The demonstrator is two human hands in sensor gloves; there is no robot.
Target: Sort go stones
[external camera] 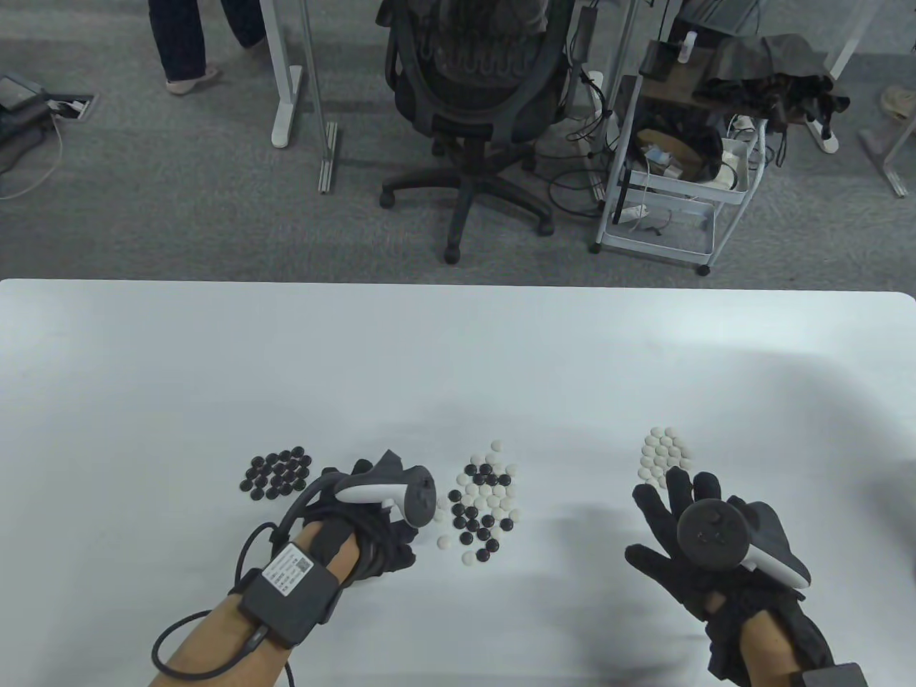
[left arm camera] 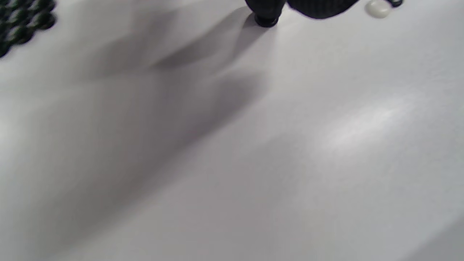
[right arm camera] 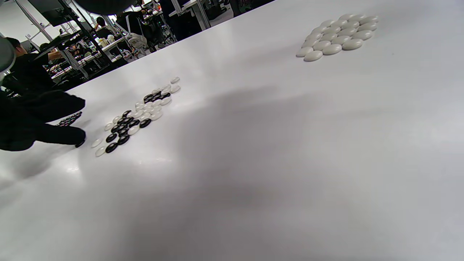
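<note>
Black stones (external camera: 277,474) sit left, white stones (external camera: 665,451) right, so each hand feeds its own side. Left hand (external camera: 372,519) presses a black stone (left arm camera: 265,21) beside the mixed pile (external camera: 484,504); right hand (external camera: 680,544) hovers spread, holding nothing.

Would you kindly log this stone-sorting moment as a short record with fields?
surface: white table
black pile: left, black stones only
mixed pile: centre, black and white together
white pile: right, white stones only
left hand: at the mixed pile's left edge, fingertip down on a black stone
right hand: fingers spread, near the white pile, holds nothing visible
</note>
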